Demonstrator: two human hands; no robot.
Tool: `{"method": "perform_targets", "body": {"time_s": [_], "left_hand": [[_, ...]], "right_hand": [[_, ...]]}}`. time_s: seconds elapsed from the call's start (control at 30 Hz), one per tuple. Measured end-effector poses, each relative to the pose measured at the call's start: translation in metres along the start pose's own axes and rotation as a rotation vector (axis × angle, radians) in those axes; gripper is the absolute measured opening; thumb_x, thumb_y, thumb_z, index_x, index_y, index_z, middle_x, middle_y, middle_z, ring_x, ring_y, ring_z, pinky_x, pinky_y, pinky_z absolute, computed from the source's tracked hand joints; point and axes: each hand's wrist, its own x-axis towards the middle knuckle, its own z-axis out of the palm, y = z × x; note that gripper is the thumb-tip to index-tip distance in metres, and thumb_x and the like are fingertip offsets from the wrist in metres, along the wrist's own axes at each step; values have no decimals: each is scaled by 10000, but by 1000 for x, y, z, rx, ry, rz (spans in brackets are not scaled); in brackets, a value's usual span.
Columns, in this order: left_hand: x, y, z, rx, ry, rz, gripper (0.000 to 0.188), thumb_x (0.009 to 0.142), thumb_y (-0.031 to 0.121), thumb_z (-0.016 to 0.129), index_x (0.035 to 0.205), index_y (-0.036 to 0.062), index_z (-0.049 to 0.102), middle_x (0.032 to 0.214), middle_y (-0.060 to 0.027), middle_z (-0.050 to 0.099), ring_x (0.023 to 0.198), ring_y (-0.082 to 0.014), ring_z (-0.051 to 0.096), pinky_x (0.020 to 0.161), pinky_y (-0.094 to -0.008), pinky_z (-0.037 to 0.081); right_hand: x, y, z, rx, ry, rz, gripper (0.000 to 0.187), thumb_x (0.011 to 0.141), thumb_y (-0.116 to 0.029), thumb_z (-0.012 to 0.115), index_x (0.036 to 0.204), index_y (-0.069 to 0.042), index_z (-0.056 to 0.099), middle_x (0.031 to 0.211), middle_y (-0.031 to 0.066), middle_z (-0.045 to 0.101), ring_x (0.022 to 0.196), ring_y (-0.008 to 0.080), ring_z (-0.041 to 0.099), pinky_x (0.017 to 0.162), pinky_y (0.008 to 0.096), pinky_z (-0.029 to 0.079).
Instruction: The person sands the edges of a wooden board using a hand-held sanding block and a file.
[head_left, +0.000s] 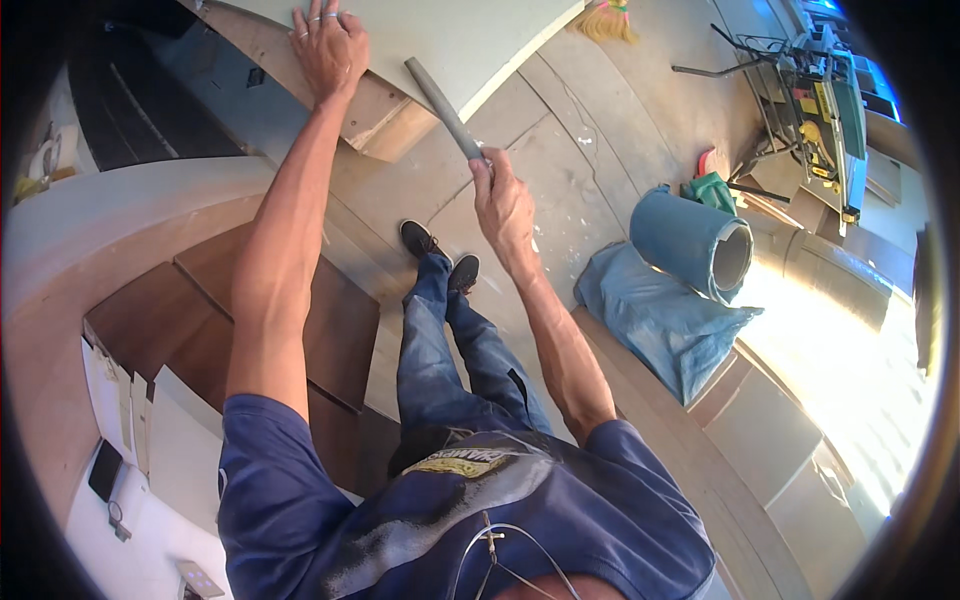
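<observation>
My right hand (507,210) is closed round one end of a long grey file (440,105). The file's far end points up and to the left, by the corner of a pale flat panel (450,35). Under the panel runs a bare wooden edge (378,112). My left hand (332,60) rests on the panel near its left edge, its ringed fingers stretched out and holding nothing.
A blue drum (672,235) lies on its side on the right, beside a crumpled blue sheet (660,320). Broom bristles (606,22) show beyond the panel. A metal stand with tools (815,110) is at far right. Brown boards (170,325) and a black phone (105,470) are on the left.
</observation>
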Motion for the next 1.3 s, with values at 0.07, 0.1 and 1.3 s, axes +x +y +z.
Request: {"method": "perform_targets", "body": {"time_s": [0.07, 0.1, 1.3], "left_hand": [[1, 5, 2, -25, -13, -18, 508, 1162, 259, 357, 1628, 56, 369, 1714, -148, 317, 1612, -334, 216, 1337, -494, 139], [-3, 7, 3, -38, -25, -28, 509, 1163, 259, 356, 1629, 55, 366, 1716, -148, 313, 1612, -335, 212, 1338, -494, 138], [2, -3, 2, 5, -32, -19, 510, 1153, 237, 366, 1622, 35, 370, 1711, -161, 315, 1613, -338, 205, 1337, -505, 138]], "right_hand": [[17, -2, -8, -51, 17, -62, 221, 1089, -281, 565, 1169, -76, 591, 738, 212, 700, 694, 465, 678, 603, 544, 502], [31, -3, -9, -78, 11, -57, 216, 1089, -278, 565, 1168, -78, 589, 736, 209, 700, 692, 464, 679, 601, 546, 502], [54, 19, -9, -86, 67, -151, 252, 1090, -288, 569, 1169, -49, 560, 824, 272, 699, 770, 509, 670, 647, 578, 501]]}}
